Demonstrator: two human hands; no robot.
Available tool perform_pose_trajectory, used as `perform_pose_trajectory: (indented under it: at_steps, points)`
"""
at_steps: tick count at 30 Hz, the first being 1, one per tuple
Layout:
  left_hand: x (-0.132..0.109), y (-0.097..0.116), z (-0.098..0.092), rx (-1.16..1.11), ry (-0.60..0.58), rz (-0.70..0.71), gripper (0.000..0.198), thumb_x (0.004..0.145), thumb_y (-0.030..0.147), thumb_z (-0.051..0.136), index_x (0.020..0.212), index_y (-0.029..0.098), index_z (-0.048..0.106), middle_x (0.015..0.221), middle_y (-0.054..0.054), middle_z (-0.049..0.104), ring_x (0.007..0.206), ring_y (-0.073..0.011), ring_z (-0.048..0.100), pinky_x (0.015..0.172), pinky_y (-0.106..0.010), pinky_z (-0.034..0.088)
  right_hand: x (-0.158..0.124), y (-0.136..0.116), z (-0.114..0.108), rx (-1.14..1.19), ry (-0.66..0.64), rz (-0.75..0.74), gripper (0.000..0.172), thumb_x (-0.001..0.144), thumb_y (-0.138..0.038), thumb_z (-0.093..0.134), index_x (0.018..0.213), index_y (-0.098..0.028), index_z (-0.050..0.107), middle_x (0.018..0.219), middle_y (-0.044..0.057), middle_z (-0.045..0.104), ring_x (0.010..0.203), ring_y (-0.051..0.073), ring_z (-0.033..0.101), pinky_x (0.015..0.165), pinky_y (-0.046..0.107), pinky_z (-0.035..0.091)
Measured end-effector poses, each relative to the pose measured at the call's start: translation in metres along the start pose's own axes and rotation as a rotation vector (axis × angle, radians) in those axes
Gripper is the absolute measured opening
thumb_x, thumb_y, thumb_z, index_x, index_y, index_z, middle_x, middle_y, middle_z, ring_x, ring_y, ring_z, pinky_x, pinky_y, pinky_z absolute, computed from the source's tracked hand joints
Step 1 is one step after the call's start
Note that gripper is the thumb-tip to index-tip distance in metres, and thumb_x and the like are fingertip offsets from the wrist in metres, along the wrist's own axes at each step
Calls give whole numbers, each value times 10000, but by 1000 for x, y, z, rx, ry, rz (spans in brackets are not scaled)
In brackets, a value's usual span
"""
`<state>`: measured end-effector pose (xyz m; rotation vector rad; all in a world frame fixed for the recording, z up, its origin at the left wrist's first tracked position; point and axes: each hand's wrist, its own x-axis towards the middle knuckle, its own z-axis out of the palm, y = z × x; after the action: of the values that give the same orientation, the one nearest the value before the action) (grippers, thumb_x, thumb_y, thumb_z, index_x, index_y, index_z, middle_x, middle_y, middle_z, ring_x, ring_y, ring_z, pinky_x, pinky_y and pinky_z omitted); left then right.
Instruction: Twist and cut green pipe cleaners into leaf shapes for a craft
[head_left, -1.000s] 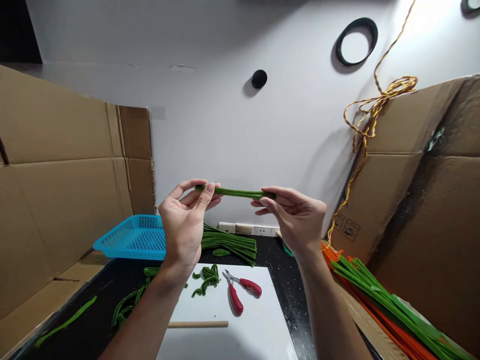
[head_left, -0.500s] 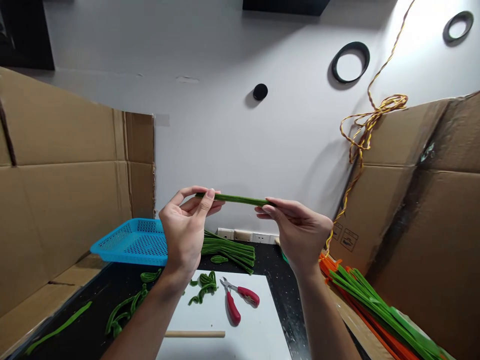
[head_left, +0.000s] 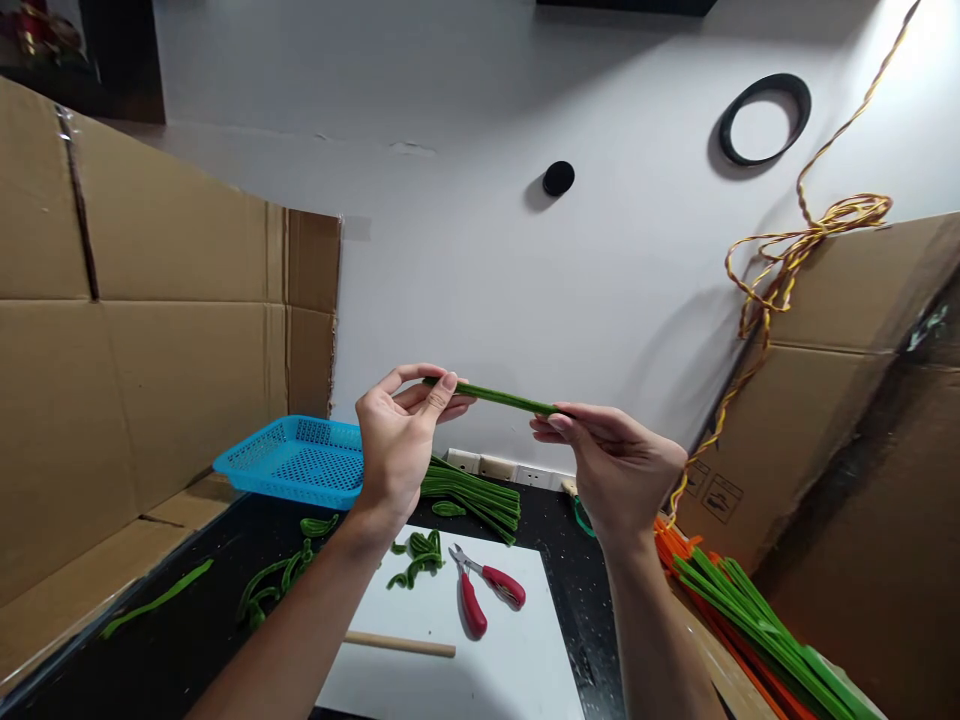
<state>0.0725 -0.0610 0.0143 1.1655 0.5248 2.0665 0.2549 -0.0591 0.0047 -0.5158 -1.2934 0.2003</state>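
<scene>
A short green pipe cleaner piece (head_left: 499, 398) is held level in the air in front of the white wall. My left hand (head_left: 401, 445) pinches its left end between thumb and fingers. Its right end is pinched by my right hand (head_left: 611, 460). Both hands hover above a black table (head_left: 195, 640) with a white board (head_left: 487, 660) on it.
On the board lie red-handled cutters (head_left: 480, 590), a wooden stick (head_left: 401, 644) and bent green pieces (head_left: 416, 558). A blue mesh basket (head_left: 300, 462) and a bundle of green stems (head_left: 472, 495) sit behind. Green and orange stems (head_left: 757, 620) lie at right. Cardboard walls stand on both sides.
The view has shifted, so the hands and everything else sit a little further right in frame. Both hands keep the same pinch on the green piece, which now tilts slightly down to the right.
</scene>
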Motion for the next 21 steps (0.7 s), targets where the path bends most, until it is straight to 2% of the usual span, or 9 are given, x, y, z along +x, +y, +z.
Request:
perform_pose_trajectory:
  at_steps: [12, 15, 19, 21]
  points:
    - [0, -3, -1, -17, -8, -40, 325, 789, 340, 899, 945, 133, 703, 866, -108, 820, 762, -217, 805, 794, -346, 686, 1, 0, -5, -105, -30, -30, 46, 818, -216, 847, 809, -209, 802, 748, 21, 805, 679, 243, 807, 670, 385, 726]
    - [0, -4, -1, -33, -20, -61, 327, 789, 338, 899, 950, 133, 703, 887, -110, 821, 798, -222, 809, 802, -340, 682, 1, 2, -5, -112, -10, -57, 31, 836, -208, 833, 851, -220, 809, 771, 12, 810, 705, 235, 811, 689, 376, 721]
    - [0, -4, -1, -42, -21, -59, 339, 772, 350, 910, 937, 139, 701, 891, -107, 819, 817, -229, 808, 820, -354, 677, 2, 6, -7, -182, -12, -72, 145, 852, -207, 812, 993, -238, 813, 832, 7, 824, 759, 241, 820, 745, 395, 722]
    - [1, -4, -2, -43, -27, -58, 347, 766, 352, 915, 936, 139, 700, 885, -106, 817, 809, -223, 805, 829, -359, 676, 3, 6, -9, -175, -16, -73, 132, 859, -207, 800, 987, -235, 812, 854, 9, 825, 761, 238, 819, 752, 402, 727]
